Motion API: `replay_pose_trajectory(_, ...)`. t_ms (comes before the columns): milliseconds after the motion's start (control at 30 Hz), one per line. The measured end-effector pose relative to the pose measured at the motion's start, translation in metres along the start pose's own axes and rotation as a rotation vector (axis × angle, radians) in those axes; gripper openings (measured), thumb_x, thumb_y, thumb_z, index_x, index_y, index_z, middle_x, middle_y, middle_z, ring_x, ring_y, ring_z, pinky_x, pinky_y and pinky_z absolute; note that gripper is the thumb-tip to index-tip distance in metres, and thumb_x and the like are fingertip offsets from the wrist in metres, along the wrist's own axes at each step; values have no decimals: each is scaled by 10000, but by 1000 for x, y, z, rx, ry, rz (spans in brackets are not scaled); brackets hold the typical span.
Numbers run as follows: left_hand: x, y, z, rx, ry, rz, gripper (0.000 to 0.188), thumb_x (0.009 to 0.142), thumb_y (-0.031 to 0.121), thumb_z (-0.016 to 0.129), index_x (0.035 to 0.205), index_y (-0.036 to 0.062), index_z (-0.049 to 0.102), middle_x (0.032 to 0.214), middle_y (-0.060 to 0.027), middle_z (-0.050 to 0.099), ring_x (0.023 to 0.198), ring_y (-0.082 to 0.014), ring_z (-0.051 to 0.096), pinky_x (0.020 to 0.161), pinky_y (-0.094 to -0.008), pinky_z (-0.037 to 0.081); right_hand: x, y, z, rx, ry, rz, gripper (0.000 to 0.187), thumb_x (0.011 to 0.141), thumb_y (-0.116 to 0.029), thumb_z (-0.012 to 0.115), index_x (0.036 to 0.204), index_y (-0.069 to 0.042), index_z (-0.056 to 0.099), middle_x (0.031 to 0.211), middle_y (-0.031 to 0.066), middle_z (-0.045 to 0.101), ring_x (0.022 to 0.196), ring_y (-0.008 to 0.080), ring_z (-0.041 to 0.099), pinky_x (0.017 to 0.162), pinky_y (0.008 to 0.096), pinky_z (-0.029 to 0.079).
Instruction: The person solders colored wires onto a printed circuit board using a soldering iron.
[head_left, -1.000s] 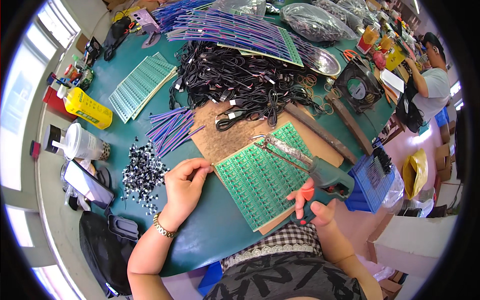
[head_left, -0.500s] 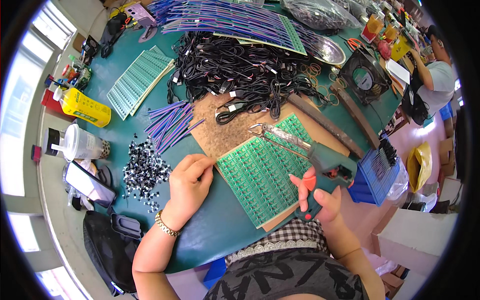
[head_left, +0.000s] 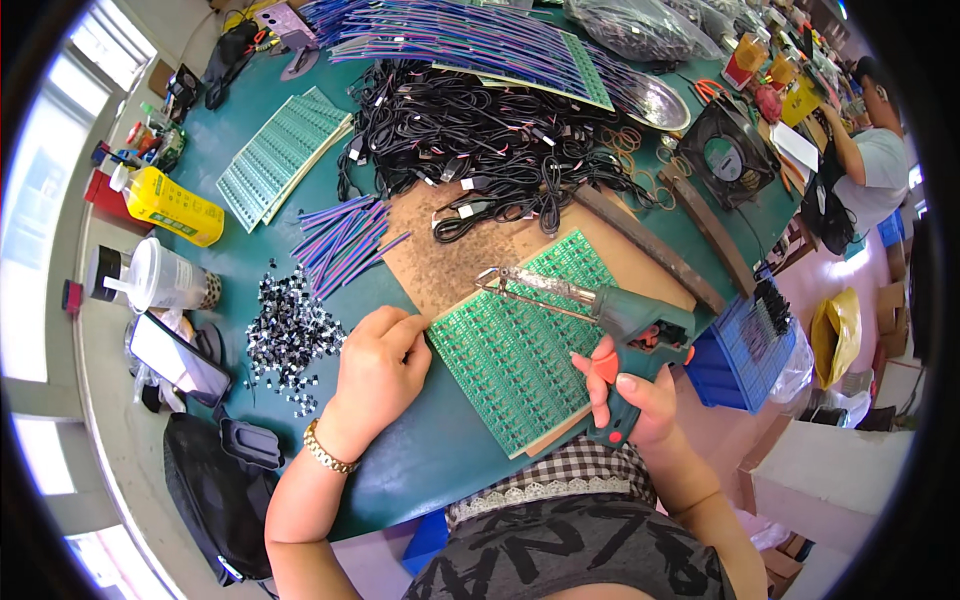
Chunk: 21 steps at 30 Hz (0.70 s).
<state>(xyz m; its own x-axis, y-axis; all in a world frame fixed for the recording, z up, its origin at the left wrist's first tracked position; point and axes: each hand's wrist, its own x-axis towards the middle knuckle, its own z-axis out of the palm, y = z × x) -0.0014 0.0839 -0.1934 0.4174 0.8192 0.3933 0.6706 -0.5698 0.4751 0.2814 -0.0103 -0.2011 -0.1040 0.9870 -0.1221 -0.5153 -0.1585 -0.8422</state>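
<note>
A green circuit board panel [head_left: 520, 335] lies on a brown board [head_left: 455, 255] on the teal table. My left hand [head_left: 380, 370] rests with curled fingers at the panel's left edge, fingertips touching it. My right hand [head_left: 630, 395] grips the handle of a teal soldering gun [head_left: 620, 320] with an orange trigger. Its long metal tip [head_left: 520, 280] reaches over the panel's upper part. A heap of small black parts [head_left: 290, 335] lies just left of my left hand.
A big tangle of black cables [head_left: 480, 140], striped wire bundles [head_left: 345, 240], more green panels [head_left: 280, 155], a yellow bottle [head_left: 170, 205], a plastic cup [head_left: 160, 280], a phone [head_left: 180, 355]. A blue basket [head_left: 755, 340] and a fan [head_left: 725, 150] stand right. Another person [head_left: 865, 160] sits at the far right.
My right hand has taken hold of the soldering gun and lifted it, the tip now pointing over the panel. My left hand stays at the panel's left edge.
</note>
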Motion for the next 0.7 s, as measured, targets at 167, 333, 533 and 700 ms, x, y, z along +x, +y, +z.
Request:
replay_pose_trajectory(167,11,7,-27,-51,89,-132,181,780,-132,614,885,-2,684,880,-120,680,749,-215,662,654,-293,520,4,2,-6,63,-9,-27,359,851,-174,602,1147,9,512,739,102,603,564,170,618,926,464,492)
replay_pose_trajectory(333,9,5,-35,-182,160,-174,239,812,-187,537,887,-4,671,947,-119,702,816,-182,671,741,-270,525,-3,-2,-4,22,-4,-57,370,856,-168,599,1168,4,499,719,93,597,569,171,615,907,468,502)
replay_pose_trajectory(533,8,-1,-30,-143,140,-133,176,744,-118,625,862,4,672,905,-121,699,828,-214,686,749,-291,536,-11,-4,-3,-24,13,-20,380,868,-154,595,1194,3,480,743,98,605,608,175,622,864,455,514)
replay_pose_trajectory(700,9,-27,-48,300,16,-150,172,709,-69,632,848,19,682,997,-140,671,913,-303,634,798,-353,515,-12,1,-6,0,29,-6,380,871,-140,592,1203,7,480,774,109,611,611,175,622,851,444,522)
